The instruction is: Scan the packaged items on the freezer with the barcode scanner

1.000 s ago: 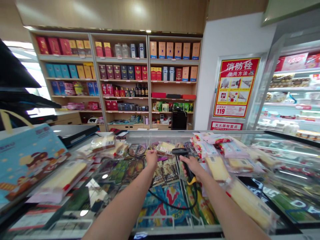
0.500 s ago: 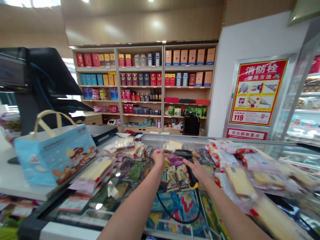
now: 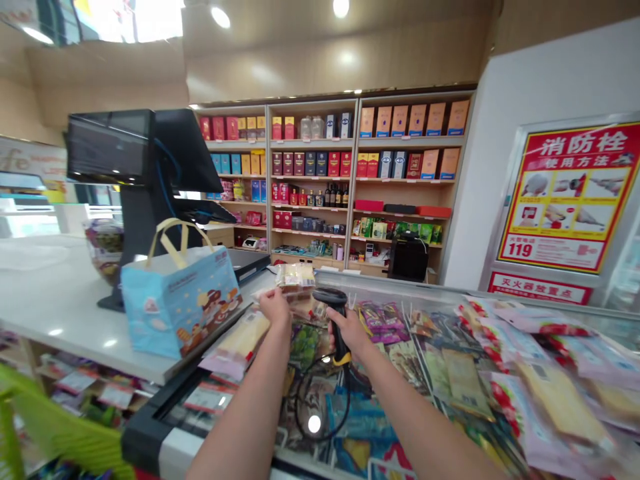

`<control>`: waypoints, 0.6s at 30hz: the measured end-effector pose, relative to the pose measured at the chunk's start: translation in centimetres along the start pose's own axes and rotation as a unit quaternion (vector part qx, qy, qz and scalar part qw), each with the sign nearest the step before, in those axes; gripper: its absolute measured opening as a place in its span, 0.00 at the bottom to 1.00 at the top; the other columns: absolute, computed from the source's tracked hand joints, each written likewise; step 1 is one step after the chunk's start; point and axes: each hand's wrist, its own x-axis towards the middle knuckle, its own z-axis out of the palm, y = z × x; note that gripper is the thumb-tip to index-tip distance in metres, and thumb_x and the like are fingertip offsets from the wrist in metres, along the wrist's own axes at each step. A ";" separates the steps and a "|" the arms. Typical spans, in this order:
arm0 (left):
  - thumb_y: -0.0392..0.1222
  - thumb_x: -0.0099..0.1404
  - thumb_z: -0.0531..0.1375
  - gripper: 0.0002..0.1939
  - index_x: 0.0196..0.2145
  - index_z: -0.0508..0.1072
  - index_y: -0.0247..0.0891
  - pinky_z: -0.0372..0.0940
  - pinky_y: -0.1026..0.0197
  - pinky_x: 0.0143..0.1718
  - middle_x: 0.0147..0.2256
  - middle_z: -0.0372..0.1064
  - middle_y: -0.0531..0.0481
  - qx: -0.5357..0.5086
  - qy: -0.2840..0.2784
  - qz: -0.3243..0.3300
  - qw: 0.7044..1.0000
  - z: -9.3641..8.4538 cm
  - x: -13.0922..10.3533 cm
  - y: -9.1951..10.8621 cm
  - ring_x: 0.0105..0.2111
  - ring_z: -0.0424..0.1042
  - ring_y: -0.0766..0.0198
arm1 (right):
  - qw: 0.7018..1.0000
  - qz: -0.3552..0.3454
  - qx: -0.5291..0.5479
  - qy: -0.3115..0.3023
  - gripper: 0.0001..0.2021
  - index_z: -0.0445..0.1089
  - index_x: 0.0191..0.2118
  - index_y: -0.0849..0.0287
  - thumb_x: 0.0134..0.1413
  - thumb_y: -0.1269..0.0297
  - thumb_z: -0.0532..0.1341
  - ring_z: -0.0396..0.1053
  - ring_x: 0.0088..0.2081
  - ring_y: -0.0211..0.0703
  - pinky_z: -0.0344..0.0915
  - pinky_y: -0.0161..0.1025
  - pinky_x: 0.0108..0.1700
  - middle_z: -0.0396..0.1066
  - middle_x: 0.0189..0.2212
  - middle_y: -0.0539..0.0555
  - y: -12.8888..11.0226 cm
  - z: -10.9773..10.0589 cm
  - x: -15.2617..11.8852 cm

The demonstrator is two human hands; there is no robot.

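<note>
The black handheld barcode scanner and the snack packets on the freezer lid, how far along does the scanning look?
Done: nothing shows as finished; the blue cartoon-print paper bag stands on the white counter, contents unseen. In hand: the right hand grips the black handheld barcode scanner, aimed at the clear packet of pale biscuits raised by the left hand. Left: many pink-edged snack packets lie across the glass freezer lid.

Both hands moved left: left hand (image 3: pixel 277 307) lifted clear-wrapped snack packet (image 3: pixel 296 277), right hand (image 3: pixel 349 328) brought black handheld scanner (image 3: pixel 334 313) along.

The red wall poster (image 3: pixel 570 197) reads "消防栓 使用方法" and "119".
</note>
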 end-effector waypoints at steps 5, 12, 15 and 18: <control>0.35 0.57 0.58 0.04 0.28 0.64 0.39 0.67 0.56 0.45 0.30 0.68 0.50 0.047 0.031 -0.022 0.998 -1.4 1.9 1.5 0.36 0.72 0.59 | 0.999 -0.018 -0.002 -0.028 0.22 0.62 0.27 0.58 0.42 0.44 0.66 0.60 0.12 0.33 0.63 0.32 0.14 0.63 0.13 0.43 0.4 3.6 2.1; 0.31 0.54 0.58 0.14 0.39 0.70 0.37 0.62 0.50 0.56 0.45 0.73 0.40 0.120 -0.011 0.085 0.989 -2.3 0.8 2.7 0.51 0.70 0.52 | 1.000 -0.012 -0.001 -0.027 0.19 0.62 0.27 0.57 0.45 0.48 0.66 0.61 0.12 0.33 0.62 0.31 0.14 0.63 0.13 0.43 -0.2 2.5 1.1; 0.30 0.53 0.58 0.13 0.38 0.72 0.34 0.56 0.41 0.60 0.50 0.71 0.36 0.215 -0.055 0.144 0.964 -2.9 0.1 3.6 0.58 0.65 0.45 | 1.000 -0.005 -0.018 0.004 0.19 0.61 0.25 0.57 0.47 0.48 0.66 0.60 0.12 0.33 0.62 0.31 0.14 0.62 0.13 0.43 -0.6 -0.4 -0.2; 0.32 0.55 0.59 0.11 0.38 0.73 0.32 0.50 0.28 0.59 0.51 0.72 0.34 0.295 -0.085 0.154 0.939 -3.4 -0.2 4.1 0.62 0.57 0.37 | 0.998 0.001 -0.039 0.048 0.19 0.60 0.23 0.57 0.48 0.48 0.65 0.60 0.12 0.34 0.61 0.31 0.15 0.61 0.12 0.43 -0.9 -4.0 -1.8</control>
